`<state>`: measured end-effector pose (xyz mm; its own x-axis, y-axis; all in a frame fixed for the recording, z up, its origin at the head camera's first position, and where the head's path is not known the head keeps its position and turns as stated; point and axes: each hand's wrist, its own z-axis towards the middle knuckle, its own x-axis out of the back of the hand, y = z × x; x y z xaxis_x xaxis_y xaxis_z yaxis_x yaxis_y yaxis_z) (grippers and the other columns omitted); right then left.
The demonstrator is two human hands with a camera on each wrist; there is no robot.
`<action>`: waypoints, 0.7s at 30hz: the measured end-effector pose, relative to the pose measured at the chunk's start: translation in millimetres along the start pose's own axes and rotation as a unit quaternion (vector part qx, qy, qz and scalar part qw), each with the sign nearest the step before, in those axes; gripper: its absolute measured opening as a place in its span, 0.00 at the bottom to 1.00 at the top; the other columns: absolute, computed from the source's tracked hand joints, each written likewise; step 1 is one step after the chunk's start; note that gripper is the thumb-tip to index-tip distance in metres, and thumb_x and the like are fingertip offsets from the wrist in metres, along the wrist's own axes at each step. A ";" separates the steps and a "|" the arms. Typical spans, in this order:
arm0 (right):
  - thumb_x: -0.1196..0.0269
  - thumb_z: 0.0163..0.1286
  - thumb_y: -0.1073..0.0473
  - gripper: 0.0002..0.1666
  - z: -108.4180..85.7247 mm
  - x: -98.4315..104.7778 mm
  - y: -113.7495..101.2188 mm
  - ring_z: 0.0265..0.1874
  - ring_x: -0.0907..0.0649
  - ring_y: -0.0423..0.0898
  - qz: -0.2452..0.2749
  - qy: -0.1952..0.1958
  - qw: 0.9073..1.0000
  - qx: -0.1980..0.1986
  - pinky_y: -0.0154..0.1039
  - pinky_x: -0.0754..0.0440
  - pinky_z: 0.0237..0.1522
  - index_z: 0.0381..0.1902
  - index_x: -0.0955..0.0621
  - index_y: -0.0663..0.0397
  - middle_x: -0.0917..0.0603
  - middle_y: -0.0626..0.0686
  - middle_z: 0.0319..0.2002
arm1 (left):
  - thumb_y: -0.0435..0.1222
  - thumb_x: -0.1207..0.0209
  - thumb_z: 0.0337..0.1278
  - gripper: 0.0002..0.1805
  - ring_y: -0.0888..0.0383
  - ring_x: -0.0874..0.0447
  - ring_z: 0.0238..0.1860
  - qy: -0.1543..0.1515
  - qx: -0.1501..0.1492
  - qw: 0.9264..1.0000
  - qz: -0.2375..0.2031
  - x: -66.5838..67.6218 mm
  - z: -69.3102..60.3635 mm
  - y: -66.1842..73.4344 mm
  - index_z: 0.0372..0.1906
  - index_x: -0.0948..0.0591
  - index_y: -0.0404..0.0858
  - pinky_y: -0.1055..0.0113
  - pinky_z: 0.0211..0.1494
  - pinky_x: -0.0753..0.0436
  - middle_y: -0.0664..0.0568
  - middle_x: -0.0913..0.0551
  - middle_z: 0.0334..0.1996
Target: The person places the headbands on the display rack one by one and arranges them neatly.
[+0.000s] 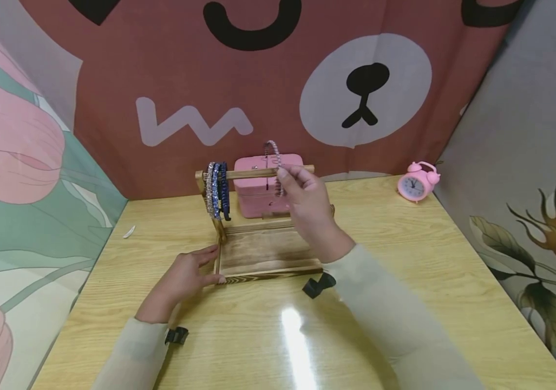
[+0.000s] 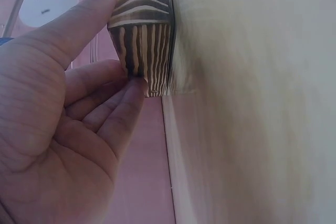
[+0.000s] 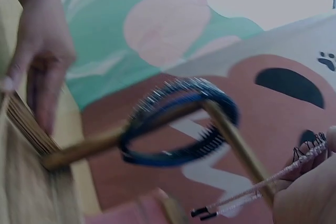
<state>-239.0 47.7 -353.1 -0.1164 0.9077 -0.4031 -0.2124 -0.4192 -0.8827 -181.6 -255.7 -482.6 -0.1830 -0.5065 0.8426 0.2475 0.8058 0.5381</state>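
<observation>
My right hand [image 1: 309, 203] pinches a pale, beaded headband [image 1: 274, 149] at the bar [image 1: 250, 173] of a wooden rack. In the right wrist view, this headband [image 3: 252, 188] has dark tips that point away from the fingers. Whether the bar passes through it, I cannot tell. Several headbands [image 1: 216, 189], silvery, bright blue and dark blue, hang together near the bar's left end. Down at the base tray [image 1: 268, 252], my left hand [image 1: 185, 279] grips the left end, thumb on the front side and fingers behind. The left wrist view shows that striped wooden end [image 2: 144, 51] close up.
Behind the rack stands a pink box [image 1: 250, 203] against the bear-printed cloth [image 1: 200, 65]. A pink alarm clock [image 1: 417, 183] is at the back right of the wooden table [image 1: 239, 336]. At the left lies a small white piece [image 1: 129, 232].
</observation>
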 end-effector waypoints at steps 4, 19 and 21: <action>0.36 0.84 0.60 0.13 -2.5 -22.1 22.2 0.40 0.18 0.41 -0.025 0.001 0.999 -0.038 0.34 0.16 0.44 0.56 0.15 0.65 0.16 0.46 0.40 | 0.51 0.23 0.64 0.44 0.35 0.32 0.81 -0.003 0.006 1.000 -0.006 -0.2 -0.8 -1.0 0.79 0.25 0.36 0.37 0.77 0.23 0.48 0.30 0.82; 0.29 0.79 0.52 0.13 -0.6 -61.9 60.5 0.33 0.15 0.44 -0.086 0.046 0.993 -0.064 0.33 0.17 0.31 0.50 0.09 0.55 0.10 0.64 0.44 | 0.52 0.24 0.64 0.45 0.37 0.29 0.79 -0.005 -0.002 1.000 0.002 0.9 0.5 -0.1 0.79 0.25 0.35 0.41 0.73 0.18 0.48 0.29 0.82; 0.29 0.79 0.52 0.13 0.0 -63.7 62.2 0.33 0.14 0.43 -0.095 0.050 0.992 -0.064 0.32 0.18 0.30 0.50 0.09 0.55 0.10 0.64 0.44 | 0.51 0.23 0.64 0.45 0.37 0.29 0.79 -0.005 -0.002 1.000 0.000 1.2 0.1 0.3 0.79 0.25 0.35 0.41 0.73 0.19 0.48 0.29 0.82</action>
<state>-244.8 -36.2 -382.3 0.0116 0.9702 -0.2422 -0.0956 -0.2400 -0.9660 -181.8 -256.1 -481.4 -0.1921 -0.5031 0.8426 0.2515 0.8047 0.5378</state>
